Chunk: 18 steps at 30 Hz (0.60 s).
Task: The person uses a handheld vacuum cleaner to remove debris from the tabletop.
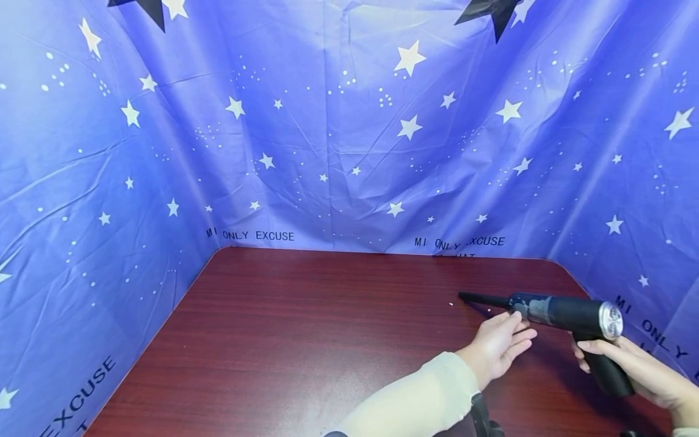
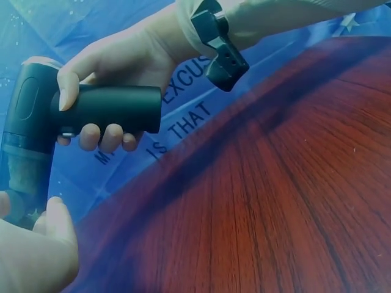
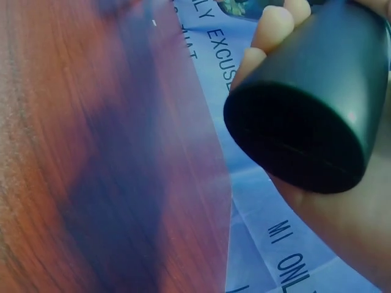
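A black handheld vacuum cleaner (image 1: 576, 312) with a see-through dust cup (image 1: 532, 308) and a long narrow nozzle (image 1: 483, 298) is held over the right side of the table. My right hand (image 1: 639, 364) grips its handle, fingers wrapped round it; the handle's flat end (image 3: 293, 140) faces the right wrist camera. Just below the dust cup is my left hand (image 1: 499, 346), its fingers extended and loosely spread. In the left wrist view, this left hand (image 2: 36, 259) is close to the cup at the lower left; whether it touches is unclear.
A dark red wood-grain table (image 1: 306, 328) spreads below. Small white bits, one white scrap (image 1: 451, 304) among them, lie near the nozzle tip. Blue star-printed cloth (image 1: 327, 121) walls in the back and both sides.
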Each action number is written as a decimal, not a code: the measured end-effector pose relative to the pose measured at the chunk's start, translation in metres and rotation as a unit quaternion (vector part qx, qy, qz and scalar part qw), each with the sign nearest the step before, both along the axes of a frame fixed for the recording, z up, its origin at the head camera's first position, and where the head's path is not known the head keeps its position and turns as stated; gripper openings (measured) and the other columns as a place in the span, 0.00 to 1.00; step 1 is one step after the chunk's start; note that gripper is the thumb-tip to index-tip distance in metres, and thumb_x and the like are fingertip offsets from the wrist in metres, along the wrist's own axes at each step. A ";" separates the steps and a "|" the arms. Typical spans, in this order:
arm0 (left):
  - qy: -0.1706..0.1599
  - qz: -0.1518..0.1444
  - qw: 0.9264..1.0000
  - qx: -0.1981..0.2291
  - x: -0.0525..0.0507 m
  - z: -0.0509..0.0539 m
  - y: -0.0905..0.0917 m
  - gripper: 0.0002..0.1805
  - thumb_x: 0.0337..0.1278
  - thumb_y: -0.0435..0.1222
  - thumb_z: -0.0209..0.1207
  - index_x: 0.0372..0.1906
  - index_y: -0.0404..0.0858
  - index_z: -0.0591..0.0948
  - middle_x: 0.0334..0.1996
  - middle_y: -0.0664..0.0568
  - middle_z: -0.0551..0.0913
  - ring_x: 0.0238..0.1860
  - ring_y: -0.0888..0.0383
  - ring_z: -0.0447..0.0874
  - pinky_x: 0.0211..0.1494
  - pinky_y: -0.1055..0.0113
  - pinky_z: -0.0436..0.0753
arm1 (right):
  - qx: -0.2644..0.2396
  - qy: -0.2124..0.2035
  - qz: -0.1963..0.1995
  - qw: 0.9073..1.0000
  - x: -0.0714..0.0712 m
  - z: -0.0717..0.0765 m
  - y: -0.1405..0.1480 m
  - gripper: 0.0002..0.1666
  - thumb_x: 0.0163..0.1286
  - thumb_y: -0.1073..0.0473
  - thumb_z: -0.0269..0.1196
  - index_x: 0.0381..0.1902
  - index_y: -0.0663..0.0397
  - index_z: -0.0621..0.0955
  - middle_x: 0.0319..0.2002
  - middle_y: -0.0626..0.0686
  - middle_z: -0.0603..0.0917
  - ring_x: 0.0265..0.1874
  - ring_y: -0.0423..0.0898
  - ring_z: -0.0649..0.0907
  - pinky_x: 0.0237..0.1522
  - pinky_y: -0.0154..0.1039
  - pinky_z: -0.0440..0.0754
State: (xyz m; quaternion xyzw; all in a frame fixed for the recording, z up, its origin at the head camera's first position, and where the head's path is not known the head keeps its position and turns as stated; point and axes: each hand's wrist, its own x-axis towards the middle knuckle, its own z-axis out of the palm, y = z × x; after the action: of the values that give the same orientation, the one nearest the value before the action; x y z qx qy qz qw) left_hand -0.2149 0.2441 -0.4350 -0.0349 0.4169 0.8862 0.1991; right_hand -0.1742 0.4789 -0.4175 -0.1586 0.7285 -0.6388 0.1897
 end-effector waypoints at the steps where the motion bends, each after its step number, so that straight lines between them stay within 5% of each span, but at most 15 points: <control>1: 0.000 -0.006 1.000 0.006 -0.001 0.000 -0.001 0.27 0.70 0.31 0.58 0.67 0.21 0.66 0.52 0.32 0.81 0.55 0.35 0.81 0.62 0.48 0.80 | 0.002 -0.003 -0.004 1.000 -0.001 -0.001 0.000 0.26 0.81 0.69 0.37 0.53 0.38 0.78 0.43 0.43 0.83 0.41 0.42 0.84 0.42 0.39 0.85; 12: 0.019 -0.042 0.999 0.019 -0.001 -0.002 -0.004 0.26 0.72 0.30 0.54 0.68 0.22 0.64 0.57 0.29 0.77 0.60 0.32 0.76 0.67 0.42 0.72 | 0.035 0.012 -0.017 0.999 -0.001 0.003 -0.003 0.23 0.81 0.68 0.38 0.50 0.41 0.78 0.39 0.46 0.83 0.37 0.43 0.83 0.37 0.41 0.84; 18: 0.034 -0.087 0.995 0.028 0.006 -0.001 0.003 0.22 0.72 0.28 0.53 0.67 0.26 0.68 0.59 0.31 0.76 0.62 0.32 0.74 0.68 0.40 0.70 | 0.077 0.061 -0.007 0.995 0.005 0.012 0.008 0.22 0.79 0.71 0.37 0.47 0.46 0.76 0.33 0.47 0.81 0.29 0.51 0.81 0.28 0.48 0.73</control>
State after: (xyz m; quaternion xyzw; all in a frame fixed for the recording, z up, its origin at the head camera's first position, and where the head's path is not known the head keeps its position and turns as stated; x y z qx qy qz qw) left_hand -0.2089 0.2467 -0.4362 0.0369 0.3998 0.8777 0.2618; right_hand -0.1691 0.4872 -0.4057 -0.1771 0.7869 -0.5711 0.1527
